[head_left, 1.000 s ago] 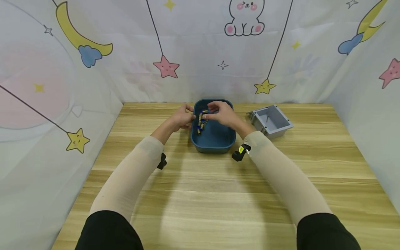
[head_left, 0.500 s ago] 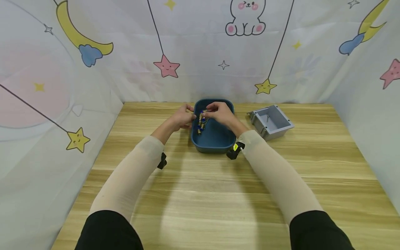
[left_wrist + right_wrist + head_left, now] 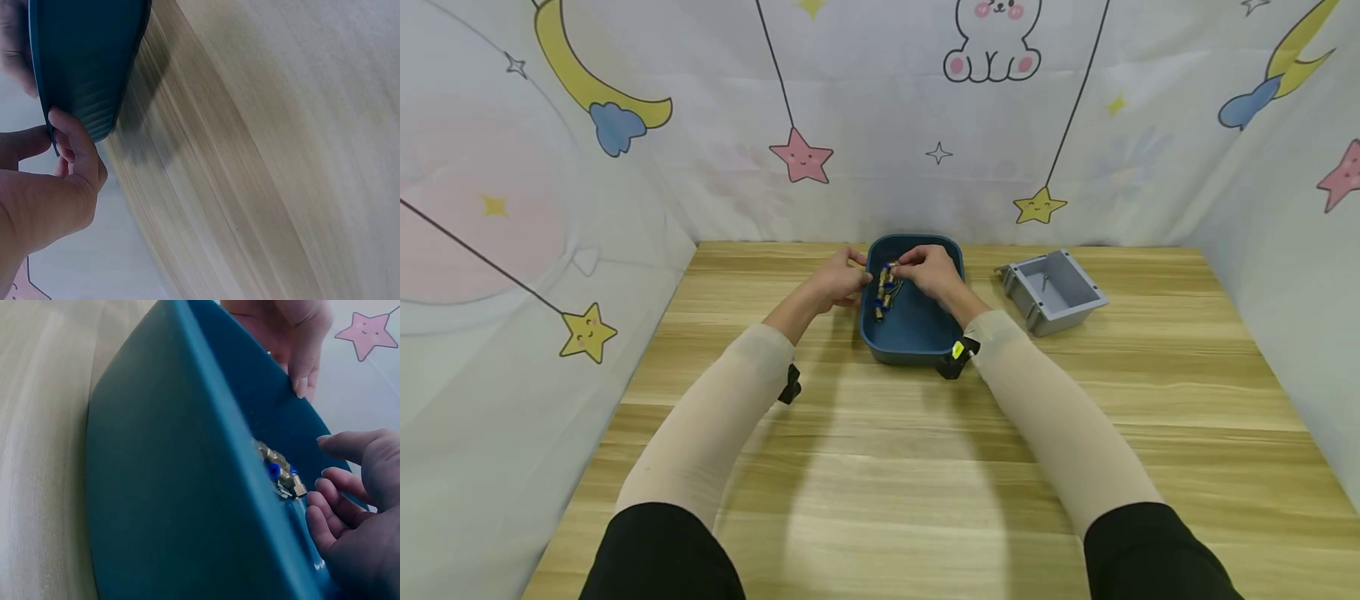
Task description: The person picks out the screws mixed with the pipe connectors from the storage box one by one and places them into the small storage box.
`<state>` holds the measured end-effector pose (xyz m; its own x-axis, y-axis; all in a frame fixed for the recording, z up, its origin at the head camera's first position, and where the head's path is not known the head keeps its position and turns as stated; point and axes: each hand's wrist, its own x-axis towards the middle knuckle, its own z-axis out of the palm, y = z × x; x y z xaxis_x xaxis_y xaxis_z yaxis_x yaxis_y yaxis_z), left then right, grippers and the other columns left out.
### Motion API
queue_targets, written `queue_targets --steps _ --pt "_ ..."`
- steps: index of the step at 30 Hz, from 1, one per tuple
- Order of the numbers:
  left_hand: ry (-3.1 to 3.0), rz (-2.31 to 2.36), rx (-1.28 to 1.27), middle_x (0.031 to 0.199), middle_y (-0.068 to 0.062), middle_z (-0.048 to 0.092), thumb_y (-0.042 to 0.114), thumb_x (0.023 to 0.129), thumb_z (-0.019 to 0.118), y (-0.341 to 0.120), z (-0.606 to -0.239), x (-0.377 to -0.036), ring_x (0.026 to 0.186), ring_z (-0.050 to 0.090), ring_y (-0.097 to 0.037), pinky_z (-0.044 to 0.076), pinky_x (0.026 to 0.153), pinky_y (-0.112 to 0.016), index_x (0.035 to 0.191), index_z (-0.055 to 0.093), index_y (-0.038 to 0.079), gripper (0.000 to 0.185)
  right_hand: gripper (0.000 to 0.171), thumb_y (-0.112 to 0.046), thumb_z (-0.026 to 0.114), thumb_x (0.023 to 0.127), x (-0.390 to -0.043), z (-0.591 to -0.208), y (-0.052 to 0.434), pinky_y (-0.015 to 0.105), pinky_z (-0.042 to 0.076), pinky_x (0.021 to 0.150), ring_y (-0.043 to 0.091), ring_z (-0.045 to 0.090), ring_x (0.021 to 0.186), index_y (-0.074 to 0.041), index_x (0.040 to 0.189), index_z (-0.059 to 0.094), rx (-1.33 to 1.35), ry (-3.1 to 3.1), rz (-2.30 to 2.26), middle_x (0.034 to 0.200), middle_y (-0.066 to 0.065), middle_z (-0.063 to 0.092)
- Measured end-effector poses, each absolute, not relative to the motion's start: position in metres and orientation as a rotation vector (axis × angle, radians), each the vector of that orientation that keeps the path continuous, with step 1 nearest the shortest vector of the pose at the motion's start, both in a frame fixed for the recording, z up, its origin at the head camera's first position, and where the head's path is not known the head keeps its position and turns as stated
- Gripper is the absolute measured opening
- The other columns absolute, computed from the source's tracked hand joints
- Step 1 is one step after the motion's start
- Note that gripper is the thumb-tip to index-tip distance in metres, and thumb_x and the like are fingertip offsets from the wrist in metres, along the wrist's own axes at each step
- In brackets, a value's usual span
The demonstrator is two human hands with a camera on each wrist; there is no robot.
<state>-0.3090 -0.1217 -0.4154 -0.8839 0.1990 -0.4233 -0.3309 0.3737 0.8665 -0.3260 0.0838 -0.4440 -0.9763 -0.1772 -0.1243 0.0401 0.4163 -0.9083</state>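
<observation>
Bright, even, soft lighting from above. Pale sheen on the desk point(image 3: 895, 500) in front of the arms; faint shadows beside both sleeves. Slight wide-angle bowing at head-view edges. Left wrist view: wood grain streaked with motion blur, dark shadow beside the blue tray point(image 3: 87, 62). Right wrist view: near tray wall soft, out of focus.

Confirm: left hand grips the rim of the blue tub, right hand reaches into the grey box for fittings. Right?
Not quite. The right hand reaches into the blue tub, fingers at the brass fittings, not the grey box, which sits apart to the right. The head view shows it. The left hand does grip the tub's rim.
</observation>
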Motion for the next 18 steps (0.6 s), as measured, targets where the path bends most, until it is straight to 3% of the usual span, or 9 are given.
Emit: queue_targets --steps 11,18 --pt "2.163 1.544 -0.107 0.117 -0.014 0.053 0.011 0.111 0.053 -0.1236 -0.4168 -0.3092 0.094 0.055 -0.023 0.055 0.089 -0.046 0.141 0.038 0.009 0.034 0.026 -0.019 0.079 0.098 -0.3282 -0.4477 0.0822 0.042 0.057 0.091 0.029 0.066 0.106 -0.003 0.118 0.074 -0.193 2.594 -1.454 0.113 0.013 0.071" --pt "2.175 1.531 -0.103 0.120 -0.012 0.052 0.011 0.111 0.054 -0.1238 -0.4158 -0.3084 0.101 0.057 -0.024 0.056 0.081 -0.039 0.143 0.038 0.009 0.036 0.022 -0.019 0.079 0.098 -0.3297 -0.4495 0.0835 0.042 0.056 0.090 0.028 0.066 0.104 -0.004 0.115 0.076 -0.244 2.636 -1.339 0.110 0.011 0.073"
